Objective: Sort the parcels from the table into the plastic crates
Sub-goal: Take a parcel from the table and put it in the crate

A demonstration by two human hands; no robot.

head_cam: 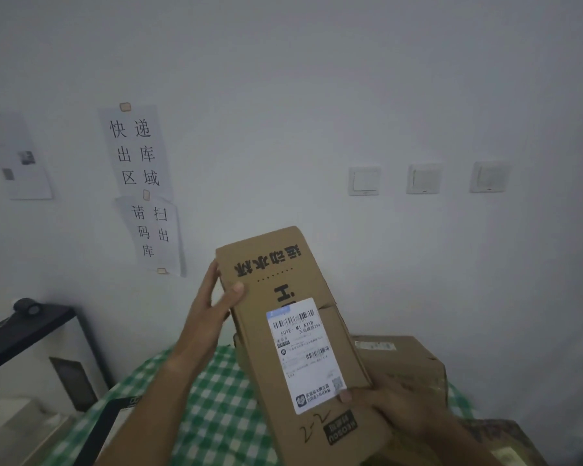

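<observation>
My left hand (pixel 212 297) and right hand (pixel 387 403) both grasping a tall cardboard box (pixel 293 324), label (pixel 305 354) facing me, above the checked tablecloth (pixel 216 415)
</observation>
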